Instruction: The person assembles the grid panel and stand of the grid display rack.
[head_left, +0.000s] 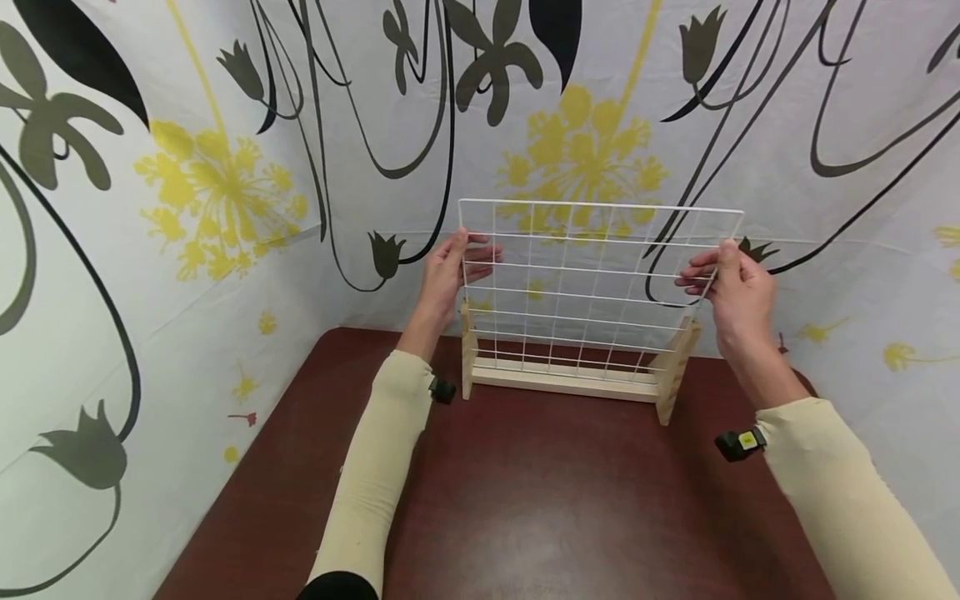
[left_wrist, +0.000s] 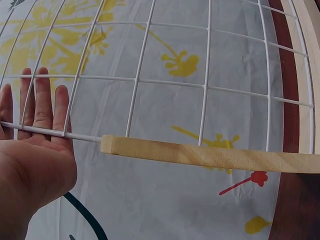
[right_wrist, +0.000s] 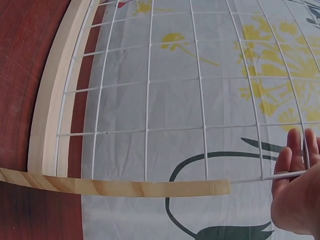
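Observation:
A white wire grid panel (head_left: 599,271) stands upright in a light wooden stand, leaning back a little. The stand has a crossbar (head_left: 562,382) between a left side piece (head_left: 467,350) and a right side piece (head_left: 678,371). My left hand (head_left: 444,271) holds the panel's left edge above the side piece, thumb in front and fingers stretched behind the wires. At the opposite edge, my right hand (head_left: 738,287) grips the same way. Both wrist views show the edge wire crossing the fingers, close to the end of each wooden side piece (left_wrist: 210,155).
The stand rests on a dark red-brown table (head_left: 585,500) near its back edge. Behind and to the sides hangs a white cloth (head_left: 390,200) with grey and yellow flower prints. Each sleeve carries a small black wrist camera (head_left: 738,444).

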